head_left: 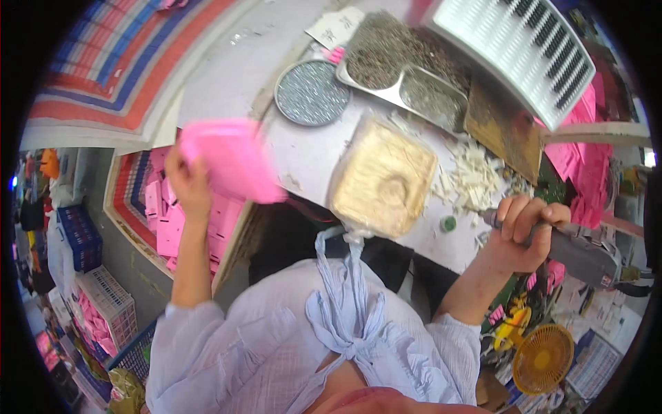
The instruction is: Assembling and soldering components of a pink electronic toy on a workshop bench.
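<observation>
My left hand grips a pink plastic panel by its left edge, blurred by motion, above a bin of similar pink pieces. My right hand is wrapped round a grey electric screwdriver, its tip pointing left over the bench. Between my hands, near the bench's front edge, stands a yellowish block wrapped in clear plastic, a round hollow in its top. Small white plastic pieces and a green cap lie to its right.
Behind the block are a round dish of screws and a metal tray with small metal parts in its compartments. At the far right, a white rack holds black pieces. A yellow round basket and a white crate stand lower down.
</observation>
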{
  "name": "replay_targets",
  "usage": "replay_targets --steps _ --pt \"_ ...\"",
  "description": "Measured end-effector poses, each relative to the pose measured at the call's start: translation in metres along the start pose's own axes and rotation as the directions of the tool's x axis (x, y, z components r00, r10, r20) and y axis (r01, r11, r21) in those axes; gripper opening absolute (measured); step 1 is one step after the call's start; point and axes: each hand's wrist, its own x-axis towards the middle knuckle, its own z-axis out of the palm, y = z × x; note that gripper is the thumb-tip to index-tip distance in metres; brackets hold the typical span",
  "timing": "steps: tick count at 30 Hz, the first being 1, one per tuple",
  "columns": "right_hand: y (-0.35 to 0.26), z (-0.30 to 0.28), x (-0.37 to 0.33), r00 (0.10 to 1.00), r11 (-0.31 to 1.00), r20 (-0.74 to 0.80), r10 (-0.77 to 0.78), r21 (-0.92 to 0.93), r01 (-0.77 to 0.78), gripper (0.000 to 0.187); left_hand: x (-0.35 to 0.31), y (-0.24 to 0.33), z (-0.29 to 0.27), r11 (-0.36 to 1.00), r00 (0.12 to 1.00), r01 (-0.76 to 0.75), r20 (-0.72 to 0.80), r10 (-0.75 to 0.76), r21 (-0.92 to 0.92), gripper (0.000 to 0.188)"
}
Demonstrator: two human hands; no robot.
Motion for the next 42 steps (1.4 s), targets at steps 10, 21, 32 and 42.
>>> replay_targets --steps 10,21,32,42 --pt "0.054 0.023 0.028 0.995 0.995 -0.009 0.099 0.020 -0.099 0.026 -0.179 -0.193 -0.197 0.128 0.538 0.828 -0.707 -0.459 0.546 0.079" --pt "0.043 0.028 0.038 0.945 0.923 -0.250 0.212 -0.266 -0.277 0.087 0.288 -0.042 0.220 0.602 0.827 -0.558 0.440 0.350 0.571 0.038" --pt "0.032 0.018 -0.011 0.943 0.707 -0.251 -0.220 -0.707 -0.023 0.061 0.367 -0.047 0.280 0.304 0.578 -0.814 0.649 0.494 0.494 0.024" --pt "0.151 0.096 0.003 0.549 0.369 0.132 0.825 0.610 -0.701 0.065 0.129 0.167 0.158 0.555 0.481 -0.828 0.608 0.631 0.079 0.019"
